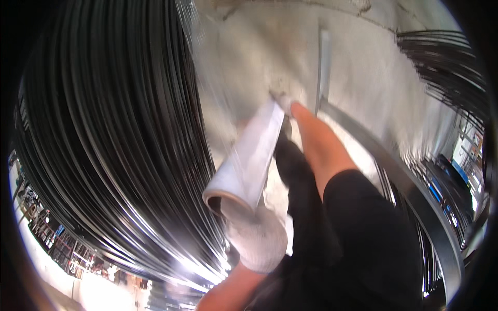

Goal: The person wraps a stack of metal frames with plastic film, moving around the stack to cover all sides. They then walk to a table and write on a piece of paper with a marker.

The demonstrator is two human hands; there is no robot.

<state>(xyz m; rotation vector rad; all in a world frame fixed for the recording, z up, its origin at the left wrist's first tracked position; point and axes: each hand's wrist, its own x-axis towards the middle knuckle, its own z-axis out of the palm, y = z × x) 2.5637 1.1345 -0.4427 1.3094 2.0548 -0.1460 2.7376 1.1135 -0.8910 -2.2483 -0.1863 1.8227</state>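
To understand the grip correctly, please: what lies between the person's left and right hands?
In the head view, a whitish roll spans the stretch between them: the left hand is at its near, hollow end, the right hand at its far end.

A worn, blotchy grey floor [249, 52] spreads across the upper middle, with thin dark crack-like lines [376, 23] near its top. A straight, flat grey metal bar [324, 62] meets a broad, curved grey metal band [394, 160] sweeping down the right side. Fanned black strands [441, 57] fill the upper right. Dark, cluttered racks [67, 254] (too blurred to sort) line the lower left, beside pale ground [104, 293] washed out by strong light.
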